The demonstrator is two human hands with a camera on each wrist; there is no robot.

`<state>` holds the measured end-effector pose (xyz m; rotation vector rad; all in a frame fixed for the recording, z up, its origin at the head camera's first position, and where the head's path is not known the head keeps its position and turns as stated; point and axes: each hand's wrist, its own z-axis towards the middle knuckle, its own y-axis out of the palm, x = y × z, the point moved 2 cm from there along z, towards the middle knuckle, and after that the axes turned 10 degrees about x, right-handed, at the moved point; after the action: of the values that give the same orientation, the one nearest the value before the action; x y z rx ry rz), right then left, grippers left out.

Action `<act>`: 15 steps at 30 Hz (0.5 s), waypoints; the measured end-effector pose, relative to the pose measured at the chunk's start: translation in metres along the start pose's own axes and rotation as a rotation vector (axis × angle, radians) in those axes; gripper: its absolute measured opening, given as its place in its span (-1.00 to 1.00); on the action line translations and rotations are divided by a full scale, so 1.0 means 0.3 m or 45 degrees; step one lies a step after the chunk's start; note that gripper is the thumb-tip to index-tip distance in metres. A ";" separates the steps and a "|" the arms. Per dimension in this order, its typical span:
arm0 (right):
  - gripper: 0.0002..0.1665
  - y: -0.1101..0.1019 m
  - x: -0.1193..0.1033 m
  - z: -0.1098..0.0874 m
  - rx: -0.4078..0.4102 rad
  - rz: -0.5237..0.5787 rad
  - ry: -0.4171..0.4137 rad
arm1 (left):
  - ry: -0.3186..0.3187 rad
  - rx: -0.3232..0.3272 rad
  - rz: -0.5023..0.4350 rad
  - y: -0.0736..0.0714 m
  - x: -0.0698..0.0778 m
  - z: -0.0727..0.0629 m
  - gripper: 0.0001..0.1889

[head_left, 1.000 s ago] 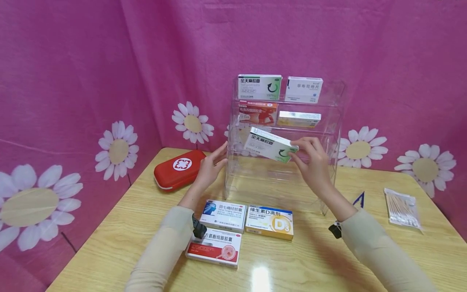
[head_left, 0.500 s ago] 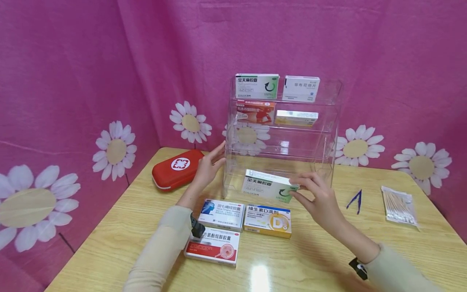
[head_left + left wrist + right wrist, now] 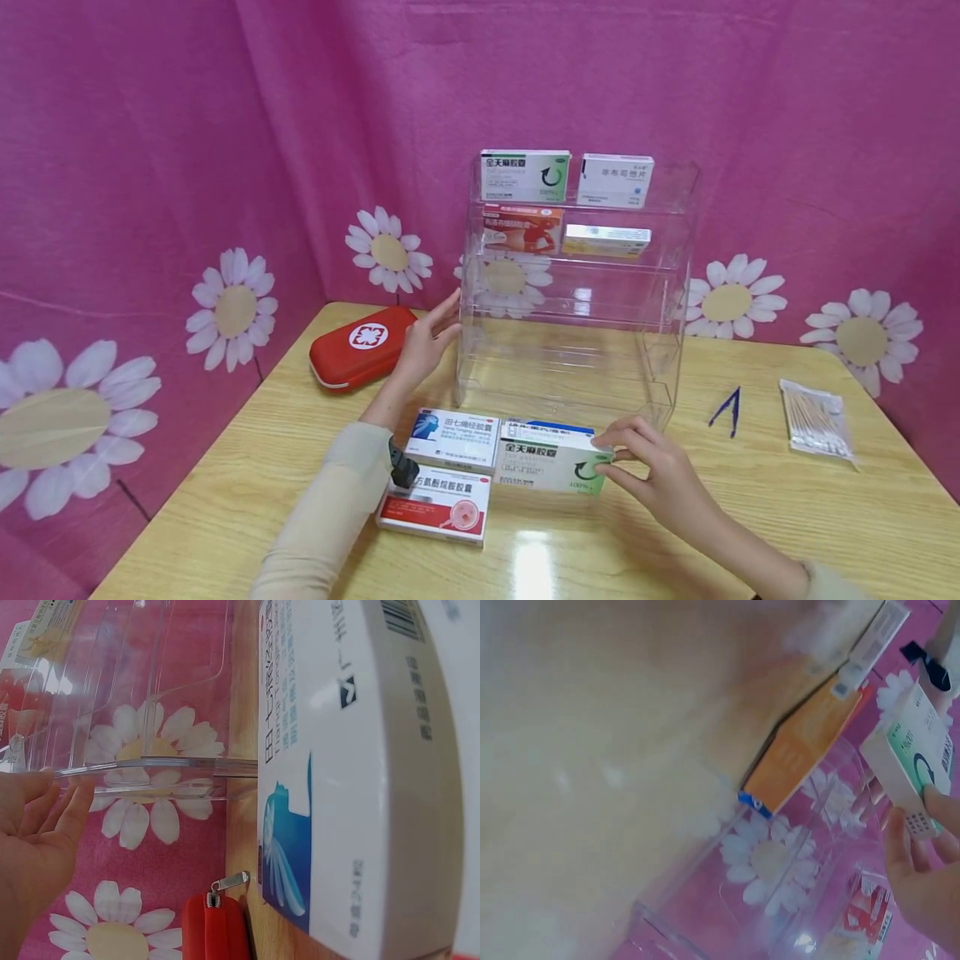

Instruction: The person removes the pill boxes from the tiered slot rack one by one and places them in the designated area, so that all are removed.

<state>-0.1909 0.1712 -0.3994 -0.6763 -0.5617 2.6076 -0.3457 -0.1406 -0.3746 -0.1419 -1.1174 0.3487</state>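
Note:
My right hand (image 3: 652,467) pinches the right end of a white and green medicine box (image 3: 555,468), fingers on top and thumb at the front. That box overlaps an orange vitamin D box (image 3: 802,746), mostly hidden behind it in the head view. My left hand (image 3: 423,346) touches the left side of a clear tiered display rack (image 3: 577,318) with its fingers extended. Beside the held box lies a white and blue medicine box (image 3: 453,437), large in the left wrist view. In front of it is a red and white medicine box (image 3: 435,507).
On the rack's top tier stand a white-green box (image 3: 525,175) and a white box (image 3: 617,181). Below them are a red box (image 3: 522,230) and a yellow-white box (image 3: 606,241). A red first-aid case (image 3: 360,346) lies left; blue tweezers (image 3: 726,412) and bagged cotton swabs (image 3: 817,423) lie right.
My right hand has brought the white-green box down from in front of the rack's middle tiers to over the vitamin D box, levelling its tilt. My left hand stays at the rack's side.

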 end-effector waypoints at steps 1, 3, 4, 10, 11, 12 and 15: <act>-0.46 0.002 -0.005 -0.011 -0.012 0.011 0.011 | -0.002 0.000 -0.001 0.000 -0.001 0.000 -0.38; -0.46 0.006 -0.014 -0.033 -0.039 0.038 0.038 | -0.010 -0.006 0.010 0.000 -0.003 0.000 -0.37; -0.47 0.008 -0.017 -0.043 -0.056 0.048 0.052 | -0.014 -0.008 0.015 -0.001 -0.003 0.000 -0.37; -0.53 0.018 -0.021 -0.075 -0.134 0.108 0.106 | -0.032 -0.015 0.023 -0.003 -0.005 0.001 -0.37; -0.53 0.018 -0.020 -0.078 -0.149 0.114 0.122 | -0.034 -0.016 0.021 -0.004 -0.004 0.001 -0.36; -0.54 0.019 -0.019 -0.080 -0.162 0.119 0.139 | -0.034 -0.014 0.020 -0.003 -0.005 0.001 -0.36; -0.59 0.020 -0.016 -0.088 -0.220 0.131 0.214 | -0.039 -0.016 0.023 -0.002 -0.005 -0.002 -0.37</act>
<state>-0.1747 0.1714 -0.4216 -0.9938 -0.7216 2.5827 -0.3456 -0.1416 -0.3759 -0.1580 -1.1492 0.3612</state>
